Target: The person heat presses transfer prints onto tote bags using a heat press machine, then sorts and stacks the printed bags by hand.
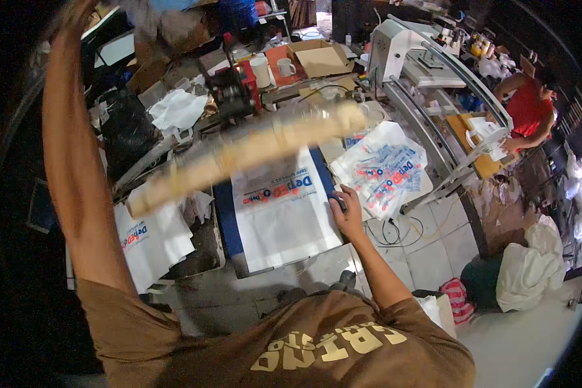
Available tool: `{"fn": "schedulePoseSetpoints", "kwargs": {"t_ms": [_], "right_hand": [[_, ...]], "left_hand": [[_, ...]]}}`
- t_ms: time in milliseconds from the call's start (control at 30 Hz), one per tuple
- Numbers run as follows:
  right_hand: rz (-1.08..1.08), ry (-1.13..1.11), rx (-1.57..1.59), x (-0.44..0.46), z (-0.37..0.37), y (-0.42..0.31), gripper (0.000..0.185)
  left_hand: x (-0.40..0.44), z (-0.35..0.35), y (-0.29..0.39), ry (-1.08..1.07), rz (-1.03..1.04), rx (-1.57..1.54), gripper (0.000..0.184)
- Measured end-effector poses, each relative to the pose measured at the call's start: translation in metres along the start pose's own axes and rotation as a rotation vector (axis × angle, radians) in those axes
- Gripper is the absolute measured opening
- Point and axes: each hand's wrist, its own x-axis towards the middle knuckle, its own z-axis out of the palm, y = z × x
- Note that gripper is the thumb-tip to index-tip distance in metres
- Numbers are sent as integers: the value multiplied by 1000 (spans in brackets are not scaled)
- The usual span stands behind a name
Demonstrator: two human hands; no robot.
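Note:
My left arm is raised along the left side, and my left hand [76,9] is cut off by the top edge, its fingers not visible. My right hand [348,213] is at the right edge of a white bag [284,233] with blue and red "DepED" print. Its fingers curl around a small dark thing that I cannot make out. The bag lies flat on a blue-padded platen [225,223] of a press. Above its far part is a long beige slab [246,155], tilted and blurred, apparently the press's upper plate.
Printed white bags lie in a pile [385,168] at the right and another stack [152,242] at the left. Behind are a white mug [286,67] and an open cardboard box [320,58]. A grey metal frame machine [427,97] stands right; a person in red [530,110] handles white material beyond it.

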Motion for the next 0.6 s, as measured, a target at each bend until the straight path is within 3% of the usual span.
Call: {"fn": "schedulePoseSetpoints", "kwargs": {"t_ms": [33, 100, 167, 233, 267, 333, 367, 433, 600], "right_hand": [[37, 45, 40, 2, -16, -16, 24], [289, -49, 181, -8, -29, 28, 24], [488, -29, 522, -17, -42, 42, 23], [815, -195, 590, -28, -55, 68, 41], [938, -273, 697, -34, -53, 78, 45], [1140, -383, 910, -45, -60, 71, 54], [1142, -357, 973, -63, -43, 103, 56], [1255, -330, 1174, -54, -54, 63, 55], [1254, -357, 1266, -52, -54, 77, 48]], "left_hand": [[-41, -31, 27, -25, -53, -55, 61], [-123, -94, 82, -66, -163, -163, 34], [-205, -128, 159, -237, 52, -451, 26], [-263, -130, 174, -810, 64, -888, 38], [-299, -117, 187, -1016, 11, -963, 39], [-363, -98, 215, -1314, -297, -882, 38], [-399, -87, 229, -1315, -303, -896, 38], [-451, -73, 247, -1148, -344, -611, 43], [-462, -71, 249, -1015, -418, -565, 47]]}}
